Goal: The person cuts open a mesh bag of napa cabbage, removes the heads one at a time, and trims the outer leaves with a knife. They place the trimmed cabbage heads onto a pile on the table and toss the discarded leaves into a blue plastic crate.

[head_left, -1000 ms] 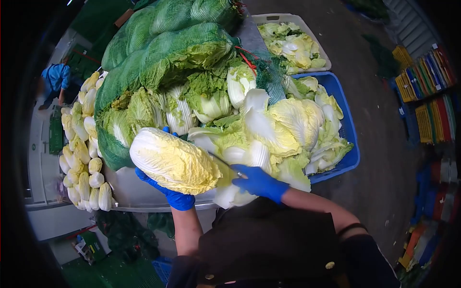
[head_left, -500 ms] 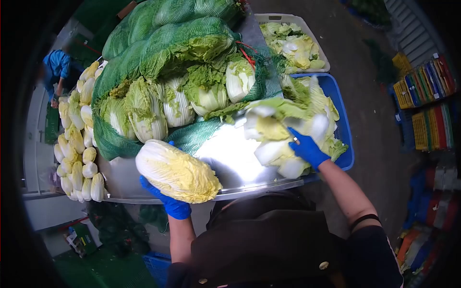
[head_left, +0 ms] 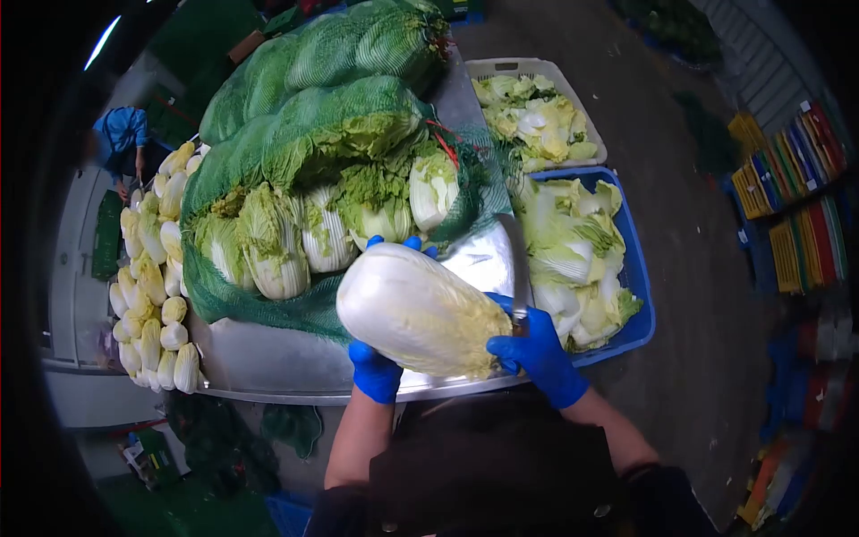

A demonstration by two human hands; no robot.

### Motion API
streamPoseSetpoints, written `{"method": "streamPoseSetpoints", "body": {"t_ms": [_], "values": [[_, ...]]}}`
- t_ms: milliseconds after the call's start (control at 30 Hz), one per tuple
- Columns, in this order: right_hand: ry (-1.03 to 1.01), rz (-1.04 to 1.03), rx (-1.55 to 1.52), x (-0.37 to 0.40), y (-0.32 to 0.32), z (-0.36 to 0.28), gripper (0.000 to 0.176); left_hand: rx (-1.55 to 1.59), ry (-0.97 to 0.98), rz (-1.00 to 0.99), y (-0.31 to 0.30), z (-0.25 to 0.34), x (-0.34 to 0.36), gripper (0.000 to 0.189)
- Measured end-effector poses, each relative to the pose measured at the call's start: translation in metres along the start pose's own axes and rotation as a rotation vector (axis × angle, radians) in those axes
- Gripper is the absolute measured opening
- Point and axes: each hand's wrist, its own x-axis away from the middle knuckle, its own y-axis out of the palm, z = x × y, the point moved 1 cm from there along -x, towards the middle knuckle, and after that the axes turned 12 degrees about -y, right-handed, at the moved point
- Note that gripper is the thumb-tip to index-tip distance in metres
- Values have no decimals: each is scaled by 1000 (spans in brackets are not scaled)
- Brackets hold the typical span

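Observation:
A trimmed napa cabbage [head_left: 412, 309], white at the base and pale yellow at the leaf end, is held over the table's front edge. My left hand [head_left: 376, 371], in a blue glove, grips it from beneath, fingertips showing along its far side. In my gloved right hand [head_left: 541, 353] is a knife [head_left: 517, 268] with its blade pointing up and away. The fingers of that hand also touch the cabbage's leafy end. Behind the cabbage, an opened green mesh bag [head_left: 277, 134] holds several untrimmed napa cabbages [head_left: 273, 246].
Loose leaves fill a blue crate [head_left: 646, 304] on the right and a white crate [head_left: 595, 134] beyond it. Several trimmed cabbages [head_left: 148, 277] are stacked at the left of the metal table [head_left: 259, 358]. A person in blue [head_left: 121, 139] stands at far left.
The leaves that were around my right hand now lie in the blue crate. My right hand has come back to the cabbage, which my left hand has moved rightward.

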Motion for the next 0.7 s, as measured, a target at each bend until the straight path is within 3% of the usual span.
{"method": "streamPoseSetpoints", "body": {"t_ms": [33,100,133,167,200,233,267,333,367,400,500,700], "values": [[-4,-16,3,-2,-2,-1,65,-22,-26,36,-9,-2,0,99],[-408,-37,184,-9,-6,1,72,-144,7,140,-28,-24,19,100],[-403,-60,176,-14,-8,10,72,-260,21,245,-22,-22,22,100],[-458,-72,206,-18,-10,22,74,-76,-77,504,-14,-25,18,98],[-507,-86,234,-19,-9,27,77,-75,-63,532,-20,-25,21,98],[-341,-123,101,-18,-7,27,78,-101,-41,499,-30,-27,25,105],[-335,-141,95,-22,-9,27,78,-129,-23,456,-37,-24,26,113],[-473,-218,438,-35,-9,21,78,-171,-21,446,-42,-17,31,113],[-318,-193,369,-35,-3,10,77,-260,-9,416,-46,-16,34,114],[-314,-191,366,-38,8,-2,77,-348,-1,382,-49,-15,37,115],[-571,-301,624,-50,50,-20,75,-395,-50,382,-54,-2,42,116],[-442,-347,798,-65,118,-4,66,-373,-41,337,-108,37,61,112]]}}
